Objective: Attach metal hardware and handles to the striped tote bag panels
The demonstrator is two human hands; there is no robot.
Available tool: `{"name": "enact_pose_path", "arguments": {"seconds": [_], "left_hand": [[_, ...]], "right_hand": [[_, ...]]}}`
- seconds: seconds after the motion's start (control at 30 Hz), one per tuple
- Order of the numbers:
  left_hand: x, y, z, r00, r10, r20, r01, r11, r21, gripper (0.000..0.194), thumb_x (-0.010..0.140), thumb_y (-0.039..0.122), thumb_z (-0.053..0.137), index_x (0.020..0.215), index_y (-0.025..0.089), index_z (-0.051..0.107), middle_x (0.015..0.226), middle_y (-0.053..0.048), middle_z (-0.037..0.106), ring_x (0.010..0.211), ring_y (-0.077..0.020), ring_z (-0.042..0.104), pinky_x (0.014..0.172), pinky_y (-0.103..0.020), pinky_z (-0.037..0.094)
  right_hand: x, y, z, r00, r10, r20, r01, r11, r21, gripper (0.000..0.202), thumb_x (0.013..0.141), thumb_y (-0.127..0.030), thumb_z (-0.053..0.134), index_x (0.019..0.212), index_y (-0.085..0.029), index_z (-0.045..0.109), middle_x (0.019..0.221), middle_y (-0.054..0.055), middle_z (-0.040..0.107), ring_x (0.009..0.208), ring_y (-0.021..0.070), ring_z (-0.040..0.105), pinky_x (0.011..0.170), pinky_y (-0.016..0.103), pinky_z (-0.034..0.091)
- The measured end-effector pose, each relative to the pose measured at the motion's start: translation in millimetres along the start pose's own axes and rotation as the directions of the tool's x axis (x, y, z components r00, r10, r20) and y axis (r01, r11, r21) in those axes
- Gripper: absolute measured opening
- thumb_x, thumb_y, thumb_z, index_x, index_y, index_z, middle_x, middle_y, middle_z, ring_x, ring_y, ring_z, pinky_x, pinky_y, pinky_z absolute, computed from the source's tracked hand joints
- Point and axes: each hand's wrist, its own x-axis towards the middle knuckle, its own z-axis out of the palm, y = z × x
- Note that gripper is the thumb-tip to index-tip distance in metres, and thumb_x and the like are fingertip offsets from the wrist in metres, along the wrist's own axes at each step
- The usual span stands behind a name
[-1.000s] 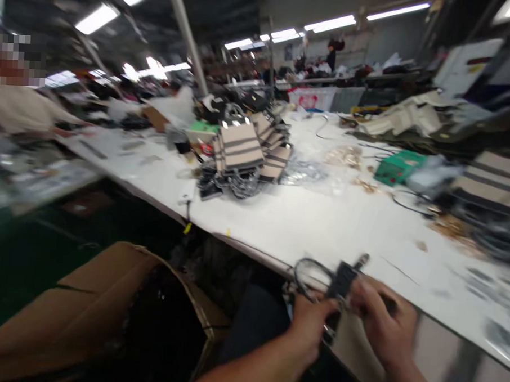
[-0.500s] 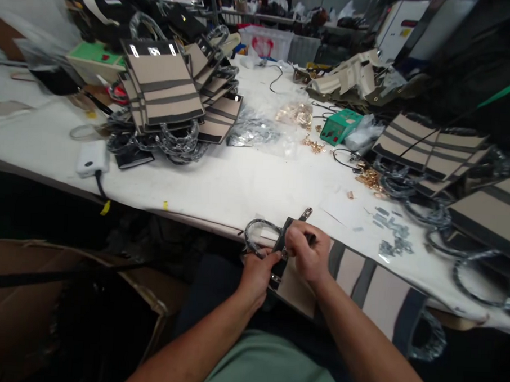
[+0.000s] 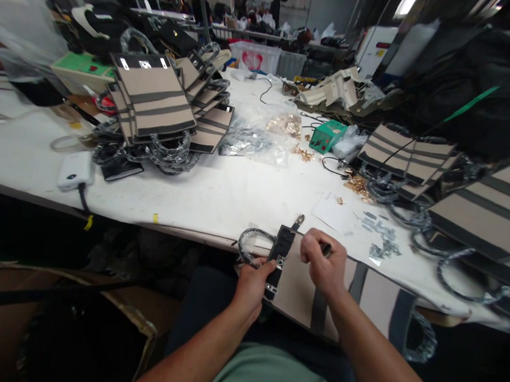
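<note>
A beige bag panel with dark stripes (image 3: 297, 288) lies across my lap and the table's front edge. My left hand (image 3: 251, 284) grips its dark top band, thumb pressed beside a small metal fitting (image 3: 280, 262). Another metal fitting shows lower on the band, and a strap end with metal (image 3: 299, 221) sticks out at its far side. A plastic-wrapped handle (image 3: 253, 236) loops out to the left. Above the panel, my right hand (image 3: 324, 261) is closed around a short dark tool (image 3: 326, 250), mostly hidden by the fingers.
Striped bag panels (image 3: 155, 105) are stacked on the white table at left, with more panels (image 3: 409, 152) at right. Silver plates (image 3: 384, 236) and gold fittings (image 3: 356, 184) lie loose near a green box (image 3: 328, 136). A cardboard box (image 3: 148, 321) stands below left.
My right hand has lifted off the dark band and moved right, uncovering the metal fitting. My left hand keeps its hold. The camera view has shifted a little.
</note>
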Motion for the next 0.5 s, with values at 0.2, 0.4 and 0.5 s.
{"name": "enact_pose_path", "arguments": {"seconds": [0.2, 0.4, 0.5], "left_hand": [[-1.5, -0.9, 0.0, 1.0, -0.02, 0.017, 0.019, 0.999, 0.026, 0.036, 0.058, 0.037, 0.086, 0.077, 0.011, 0.071, 0.069, -0.007, 0.072, 0.059, -0.0185, 0.066, 0.061, -0.029, 0.05], [-16.9, -17.4, -13.8, 1.0, 0.023, -0.008, -0.023, 1.0, 0.005, 0.04, 0.055, 0.042, 0.085, 0.076, 0.012, 0.069, 0.067, -0.005, 0.069, 0.061, -0.018, 0.062, 0.066, -0.031, 0.048], [-12.4, -35.3, -31.8, 0.998, 0.065, -0.013, -0.064, 0.997, 0.045, 0.039, 0.049, 0.042, 0.087, 0.065, 0.014, 0.065, 0.058, -0.002, 0.06, 0.058, -0.0172, 0.056, 0.068, -0.033, 0.045]], "right_hand": [[8.5, 4.7, -31.3, 0.972, 0.08, 0.22, 0.091, 0.737, -0.67, 0.019, 0.089, -0.04, 0.067, 0.103, -0.029, 0.075, 0.092, 0.0, 0.071, 0.079, 0.0178, 0.065, 0.068, 0.028, 0.044], [-16.9, 19.8, -19.4, 0.953, 0.052, 0.298, 0.201, 0.629, -0.751, 0.027, 0.095, -0.039, 0.052, 0.11, -0.034, 0.073, 0.103, 0.002, 0.069, 0.087, 0.0198, 0.07, 0.062, 0.028, 0.049], [-23.7, 46.9, -25.1, 0.924, -0.023, 0.382, 0.273, 0.739, -0.616, 0.03, 0.088, -0.046, 0.057, 0.113, -0.039, 0.073, 0.105, 0.002, 0.07, 0.08, 0.0198, 0.071, 0.053, 0.026, 0.051]]}}
